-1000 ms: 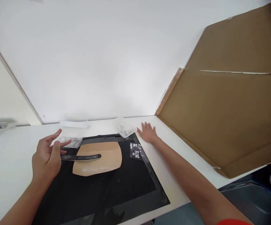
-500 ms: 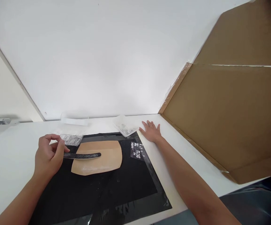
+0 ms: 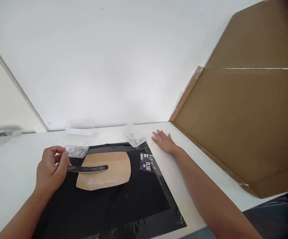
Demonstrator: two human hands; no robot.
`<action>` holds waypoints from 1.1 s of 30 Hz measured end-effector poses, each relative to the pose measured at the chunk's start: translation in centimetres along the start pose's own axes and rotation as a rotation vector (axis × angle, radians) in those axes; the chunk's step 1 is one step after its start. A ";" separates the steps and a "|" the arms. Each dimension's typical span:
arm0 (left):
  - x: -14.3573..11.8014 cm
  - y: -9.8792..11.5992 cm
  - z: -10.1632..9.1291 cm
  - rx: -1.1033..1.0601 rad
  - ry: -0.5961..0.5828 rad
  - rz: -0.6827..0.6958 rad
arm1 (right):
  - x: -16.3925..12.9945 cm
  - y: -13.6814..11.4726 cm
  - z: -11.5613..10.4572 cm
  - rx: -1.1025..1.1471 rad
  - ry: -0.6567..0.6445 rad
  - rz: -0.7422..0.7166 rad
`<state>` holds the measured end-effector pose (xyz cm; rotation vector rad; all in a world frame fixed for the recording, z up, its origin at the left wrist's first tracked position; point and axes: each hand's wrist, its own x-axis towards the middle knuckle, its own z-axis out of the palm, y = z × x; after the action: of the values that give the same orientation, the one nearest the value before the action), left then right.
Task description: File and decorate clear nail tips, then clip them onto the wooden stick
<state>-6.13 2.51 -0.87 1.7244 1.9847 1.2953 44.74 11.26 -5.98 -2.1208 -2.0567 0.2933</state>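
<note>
One dark file (image 3: 87, 169) pinched at near end by left hand (image 3: 51, 168), long axis running right across tan pad (image 3: 105, 171) on black mat (image 3: 124, 202). Right hand (image 3: 165, 142) flat, empty, well apart on table (image 3: 11, 172).

Bright, even light across the whole view; the white wall (image 3: 104, 66) is nearly blown out, glowing strongest low and centre; soft glare streaks on the black mat (image 3: 124, 212) near its front edge; shadows faint and short under the left hand (image 3: 50, 169); wide-lens bending pulls the wall corner and cardboard sheet (image 3: 245, 126) outward; clear trays at the back look hazy, details lost
</note>
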 end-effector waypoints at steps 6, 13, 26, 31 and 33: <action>0.0 0.1 0.1 -0.005 0.008 0.012 | -0.3 0.2 0.0 0.007 -0.020 -0.019; 0.0 0.1 0.0 -0.020 -0.002 0.019 | -0.3 1.4 -0.6 0.087 -0.002 -0.023; 0.1 -0.2 0.0 0.006 0.001 0.050 | -1.1 5.7 -2.1 0.341 0.199 -0.050; 0.2 -0.4 0.0 -0.015 0.006 0.069 | -0.7 7.8 -2.2 0.368 0.238 -0.001; 0.2 -0.3 0.0 -0.017 0.009 0.071 | -0.8 8.6 -2.2 0.365 0.267 0.043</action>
<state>-6.41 2.68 -1.05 1.8000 1.9282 1.3404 53.63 10.22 -6.04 -1.8707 -1.6654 0.3409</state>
